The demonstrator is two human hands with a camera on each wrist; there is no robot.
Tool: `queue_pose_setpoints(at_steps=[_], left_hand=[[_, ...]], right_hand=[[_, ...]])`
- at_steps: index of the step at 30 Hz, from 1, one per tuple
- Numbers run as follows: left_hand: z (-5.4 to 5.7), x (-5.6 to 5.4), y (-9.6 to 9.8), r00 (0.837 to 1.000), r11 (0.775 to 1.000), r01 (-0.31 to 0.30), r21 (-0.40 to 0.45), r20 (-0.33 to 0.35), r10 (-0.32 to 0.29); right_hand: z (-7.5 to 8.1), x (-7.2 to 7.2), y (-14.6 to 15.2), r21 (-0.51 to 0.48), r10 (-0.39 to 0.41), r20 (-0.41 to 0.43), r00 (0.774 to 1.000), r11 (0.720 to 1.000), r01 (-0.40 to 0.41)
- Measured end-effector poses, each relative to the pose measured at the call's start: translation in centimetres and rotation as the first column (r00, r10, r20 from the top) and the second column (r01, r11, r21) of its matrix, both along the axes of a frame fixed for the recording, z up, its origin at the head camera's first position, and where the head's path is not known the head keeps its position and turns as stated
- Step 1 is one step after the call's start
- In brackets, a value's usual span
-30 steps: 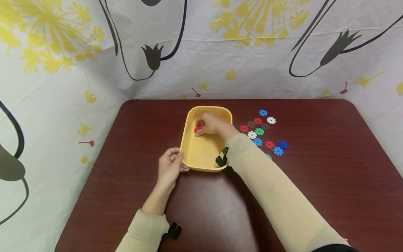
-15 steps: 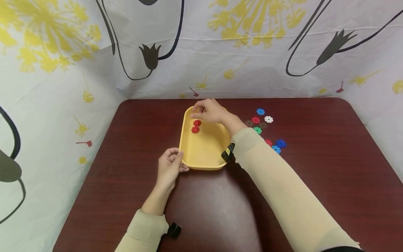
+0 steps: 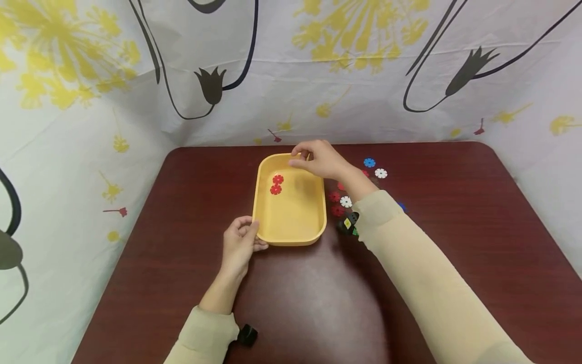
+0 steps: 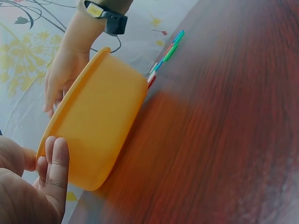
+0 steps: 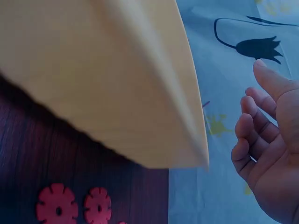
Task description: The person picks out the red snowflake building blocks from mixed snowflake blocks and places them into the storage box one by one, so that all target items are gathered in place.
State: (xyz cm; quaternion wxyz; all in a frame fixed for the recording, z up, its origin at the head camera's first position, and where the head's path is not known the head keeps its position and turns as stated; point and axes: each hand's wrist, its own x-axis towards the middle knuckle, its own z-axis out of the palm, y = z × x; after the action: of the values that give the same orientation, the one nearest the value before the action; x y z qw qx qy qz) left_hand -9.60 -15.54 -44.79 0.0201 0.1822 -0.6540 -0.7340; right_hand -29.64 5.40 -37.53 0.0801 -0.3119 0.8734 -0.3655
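Observation:
My left hand grips the near left corner of a yellow plastic tray, thumb at the rim and fingers against the outer wall. In the left wrist view the tray's side shows behind those fingers. Two red notched discs lie close together on the tray floor, left of its middle. Over the tray's far right corner hovers my right hand, fingers loosely curled. The right wrist view shows this hand holding nothing, just outside the tray's edge.
Right of the tray, loose notched discs lie on the dark wooden table, among them a white disc, a blue disc and a red disc. My right forearm hides some. A patterned cloth hangs behind the table.
My right hand has let go of the red discs inside the tray, risen to the far rim and moved right. My left hand keeps its grip on the corner.

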Motion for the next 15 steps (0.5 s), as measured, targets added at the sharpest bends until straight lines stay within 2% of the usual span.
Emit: queue_pose_setpoints(at_steps=[8, 15], left_hand=[[0.0, 0.0, 0.0, 1.0, 1.0, 0.0, 0.016, -0.004, 0.0], [-0.1, 0.0, 0.2, 1.0, 1.0, 0.007, 0.014, -0.007, -0.007]], right_hand=[[-0.3, 0.7, 1.5, -0.024, -0.043, -0.029, 0.999, 0.999, 0.042], [-0.7, 1.1, 3.2, -0.055, -0.08, 0.003, 0.997, 0.995, 0.08]])
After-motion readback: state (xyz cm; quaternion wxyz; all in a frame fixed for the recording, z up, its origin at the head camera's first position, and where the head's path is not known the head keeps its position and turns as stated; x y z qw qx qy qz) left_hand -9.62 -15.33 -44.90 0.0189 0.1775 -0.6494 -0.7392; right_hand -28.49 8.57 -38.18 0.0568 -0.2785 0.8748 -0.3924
